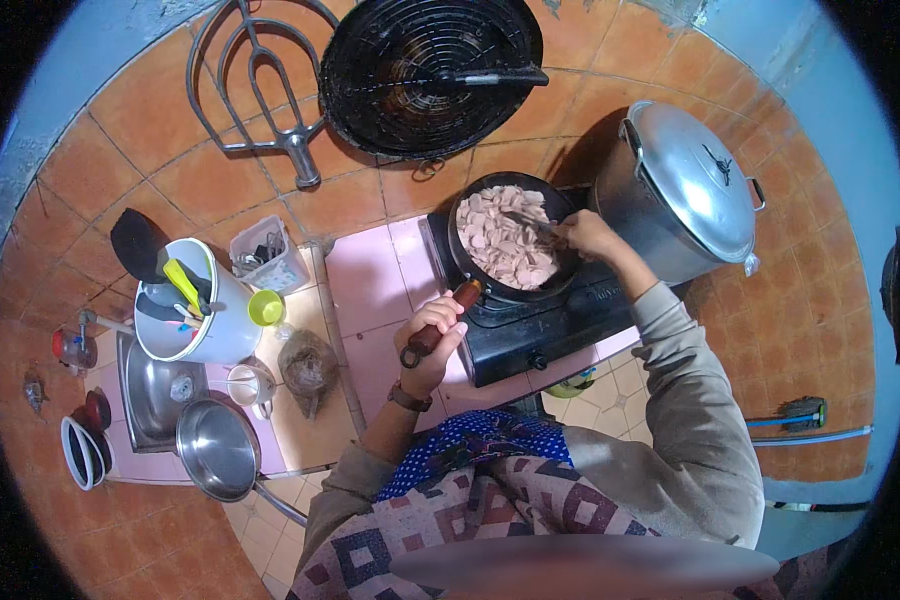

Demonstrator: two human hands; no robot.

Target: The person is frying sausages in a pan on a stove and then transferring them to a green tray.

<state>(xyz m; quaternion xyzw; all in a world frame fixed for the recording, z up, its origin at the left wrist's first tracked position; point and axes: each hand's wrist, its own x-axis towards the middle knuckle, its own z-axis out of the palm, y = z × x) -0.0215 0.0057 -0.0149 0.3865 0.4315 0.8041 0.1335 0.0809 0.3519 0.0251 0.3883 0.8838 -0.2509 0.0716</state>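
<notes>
My left hand grips the brown wooden handle of a dark frying pan, which sits on a black gas stove. Pale pink slices of what looks like meat or sausage fill much of the pan, heaped toward its left side. Over the pan's right side, my right hand is closed around a dark utensil, probably a spatula. Its end is among the slices; most of its handle is hidden by my fingers.
A big lidded aluminium pot stands right of the pan. Leftward are a white bucket of utensils, a plastic basket, a green cup, a tied plastic bag, a steel saucepan and a sink. A blackened round pan leans behind.
</notes>
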